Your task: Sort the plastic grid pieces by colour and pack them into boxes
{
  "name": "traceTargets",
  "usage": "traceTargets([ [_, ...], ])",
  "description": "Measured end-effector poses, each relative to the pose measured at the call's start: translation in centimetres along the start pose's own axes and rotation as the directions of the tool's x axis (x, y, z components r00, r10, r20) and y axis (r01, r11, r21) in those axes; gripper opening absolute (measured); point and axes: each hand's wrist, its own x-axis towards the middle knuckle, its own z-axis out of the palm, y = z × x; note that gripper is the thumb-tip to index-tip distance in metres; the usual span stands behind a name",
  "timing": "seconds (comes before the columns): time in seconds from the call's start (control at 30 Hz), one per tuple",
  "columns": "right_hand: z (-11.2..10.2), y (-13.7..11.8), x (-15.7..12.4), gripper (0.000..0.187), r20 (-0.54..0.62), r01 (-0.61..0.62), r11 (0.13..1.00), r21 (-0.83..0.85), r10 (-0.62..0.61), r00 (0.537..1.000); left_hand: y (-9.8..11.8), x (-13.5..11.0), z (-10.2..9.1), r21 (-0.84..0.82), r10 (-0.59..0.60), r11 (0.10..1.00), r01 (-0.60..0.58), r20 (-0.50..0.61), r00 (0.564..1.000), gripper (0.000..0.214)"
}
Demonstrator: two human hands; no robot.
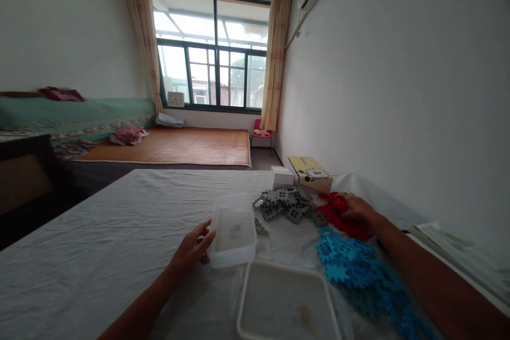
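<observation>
Red plastic pieces lie under the curled fingers of the right hand, at the right of the white sheet, though whether those fingers grip 1 cannot be told. The left hand has its fingers loosely spread, tips touching the near left wall of a clear tub that stands just left of the grey pieces. Blue pieces lie nearer, beside a 2nd clear tub, with a white box and a yellow box beyond.

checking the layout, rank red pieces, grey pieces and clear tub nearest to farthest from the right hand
1. Red pieces: under the right hand, touching it.
2. Grey pieces: a pile to its left.
3. Clear tub: farthest left, at the left hand.
</observation>
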Motion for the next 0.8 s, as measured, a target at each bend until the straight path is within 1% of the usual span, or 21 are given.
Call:
traceTargets([
  [0.1,-1.1,0.4,-0.1,0.072,-0.030,-0.007,1.000,0.015,0.008,1.000,0.0,0.1,0.1,-0.004,0.002,1.000,-0.002,0.013,1.000,0.064],
  [0.2,-3.5,0.6,-0.4,0.067,-0.069,-0.017,0.999,0.046,0.020,0.997,0.0,0.1,0.1,-0.020,0.011,1.000,-0.010,0.014,1.000,0.062],
  [0.27,-5.5,-0.3,-0.7,0.062,-0.092,0.003,0.997,0.071,0.003,0.996,0.1,0.0,0.2,-0.030,0.016,0.999,-0.016,0.005,1.000,0.062],
  [0.3,-6.6,-1.5,-1.0,0.060,-0.102,0.037,0.992,0.121,-0.025,0.994,0.1,-0.1,0.3,-0.032,0.018,0.999,-0.018,0.002,1.000,0.062],
  [0.33,-7.5,-3.2,-1.4,0.058,-0.108,0.092,0.975,0.204,-0.071,0.992,0.2,-0.1,0.4,-0.034,0.020,0.999,-0.020,0.004,1.000,0.063],
  [0.37,-8.2,-5.5,-1.8,0.057,-0.112,0.159,0.937,0.312,-0.130,0.985,0.2,-0.3,0.4,-0.036,0.024,0.999,-0.023,0.012,1.000,0.063],
  [0.4,-8.7,-8.2,-2.4,0.058,-0.114,0.229,0.869,0.438,-0.199,0.973,0.2,-0.4,0.5,-0.038,0.029,0.999,-0.028,0.023,0.999,0.065],
  [0.43,-8.9,-11.4,-3.0,0.059,-0.110,0.290,0.781,0.553,-0.277,0.955,0.3,-0.5,0.6,-0.039,0.035,0.999,-0.033,0.036,0.999,0.066],
  [0.5,-8.5,-18.4,-4.3,0.062,-0.072,0.351,0.640,0.684,-0.419,0.905,0.2,-0.6,0.8,-0.036,0.049,0.998,-0.047,0.055,0.997,0.068],
  [0.53,-7.9,-21.9,-4.9,0.062,-0.056,0.370,0.579,0.726,-0.487,0.871,0.2,-0.7,0.8,-0.033,0.054,0.998,-0.052,0.059,0.997,0.068],
  [0.57,-7.1,-25.1,-5.5,0.061,-0.041,0.391,0.545,0.742,-0.545,0.837,0.1,-0.8,0.8,-0.029,0.057,0.998,-0.056,0.062,0.996,0.068],
  [0.6,-6.2,-28.0,-5.8,0.061,-0.024,0.414,0.538,0.734,-0.588,0.808,0.0,-0.8,0.8,-0.022,0.061,0.998,-0.059,0.067,0.996,0.068],
  [0.63,-5.2,-30.5,-6.0,0.060,-0.012,0.445,0.560,0.698,-0.613,0.790,-0.1,-0.8,0.7,-0.015,0.066,0.998,-0.065,0.073,0.995,0.067],
  [0.67,-4.3,-32.5,-6.1,0.062,0.002,0.476,0.608,0.636,-0.617,0.787,-0.2,-0.8,0.6,-0.008,0.073,0.997,-0.073,0.081,0.994,0.066],
  [0.73,-2.7,-35.2,-5.8,0.071,0.033,0.513,0.702,0.494,-0.605,0.796,-0.4,-0.8,0.5,0.003,0.088,0.996,-0.089,0.099,0.991,0.062],
  [0.77,-2.3,-35.9,-5.6,0.078,0.046,0.519,0.733,0.440,-0.596,0.802,-0.4,-0.8,0.4,0.001,0.092,0.996,-0.093,0.107,0.990,0.061],
  [0.8,-2.0,-36.3,-5.5,0.085,0.059,0.523,0.746,0.412,-0.595,0.801,-0.5,-0.8,0.4,-0.007,0.093,0.996,-0.092,0.114,0.989,0.060],
])
